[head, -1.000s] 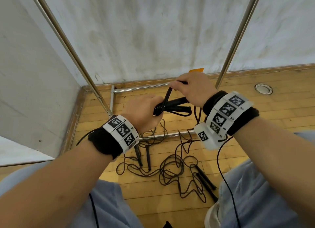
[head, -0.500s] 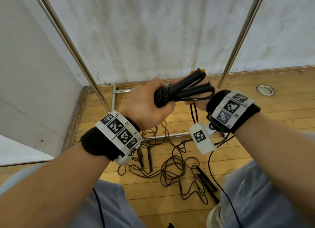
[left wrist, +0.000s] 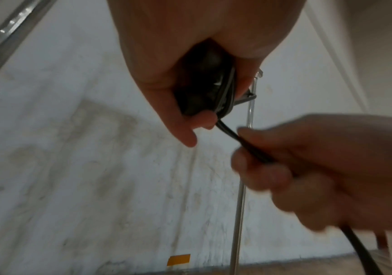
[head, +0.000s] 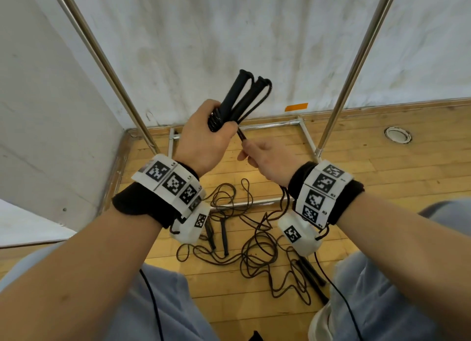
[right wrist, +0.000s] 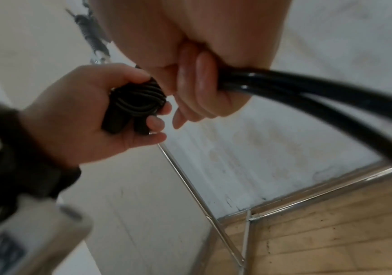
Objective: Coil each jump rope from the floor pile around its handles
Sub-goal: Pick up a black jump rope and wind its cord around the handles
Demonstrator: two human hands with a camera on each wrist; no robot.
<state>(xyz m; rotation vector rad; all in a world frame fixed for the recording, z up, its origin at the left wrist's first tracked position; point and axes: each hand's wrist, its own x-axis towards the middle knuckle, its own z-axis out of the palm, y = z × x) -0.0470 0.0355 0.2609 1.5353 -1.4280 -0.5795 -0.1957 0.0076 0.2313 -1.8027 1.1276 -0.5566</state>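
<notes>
We have tipped the handles upward, our left hand is gripping their wrapped end, our right hand is pinching the cord just below.

black wristbands | white square-coded tags | pale blue trousers

metal poles flank hands

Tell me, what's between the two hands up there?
A short, taut stretch of black rope runs from the coiled handles the left hand holds to the right hand, which pinches it. The left wrist view shows it best.
</notes>
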